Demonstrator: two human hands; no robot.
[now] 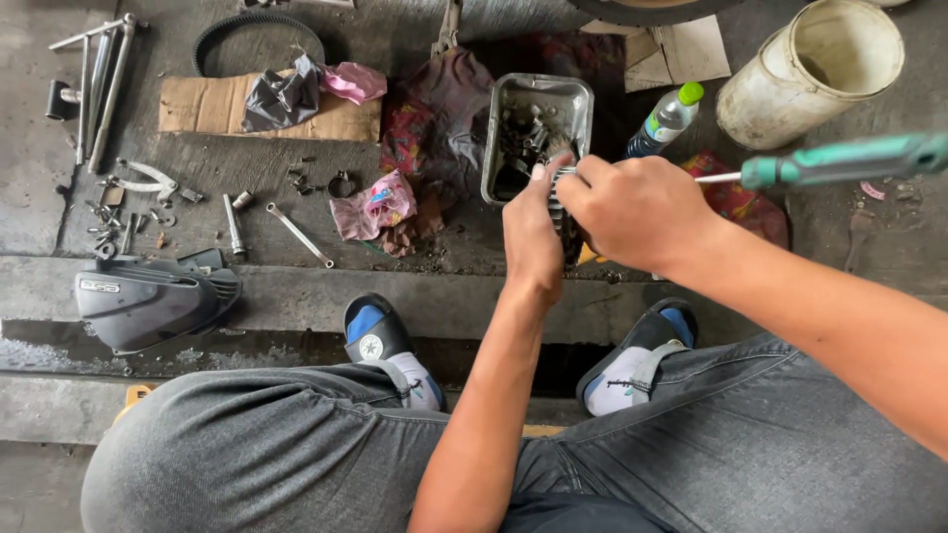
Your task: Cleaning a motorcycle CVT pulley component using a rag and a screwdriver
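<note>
At the far left of the concrete floor [30,197] lie long metal rods [99,84], and nearer, a grey plastic engine cover [148,296] sits on the step. Right of the rods, small nuts and clips [128,212] are scattered around a bright metal bracket [146,181]. A rubber drive belt [255,35] curls at the far edge, and just near it a cardboard sheet [197,107] carries a grey rag [281,97] and a pink rag [354,81]. Nearer, a socket extension [233,225] and a slim wrench [299,235] lie side by side, with another pink cloth [380,202] to their right. A metal tray [573,99] of greasy small parts stands upright past the middle. Just near the tray, the left hand [533,232] is closed round a dark ribbed round part [565,212], fingers wrapping its left side, while the right hand [637,212] clasps the same part from the right; the part is held above the floor, between both hands, mostly hidden by them. The right hand also appears to hold a screwdriver with a green handle [849,160] that sticks out to the right. Beyond it lie a plastic bottle with a green cap [667,118] and, far right, a white bucket [780,94]. The person's feet in slippers [380,341] rest on the near step.
</note>
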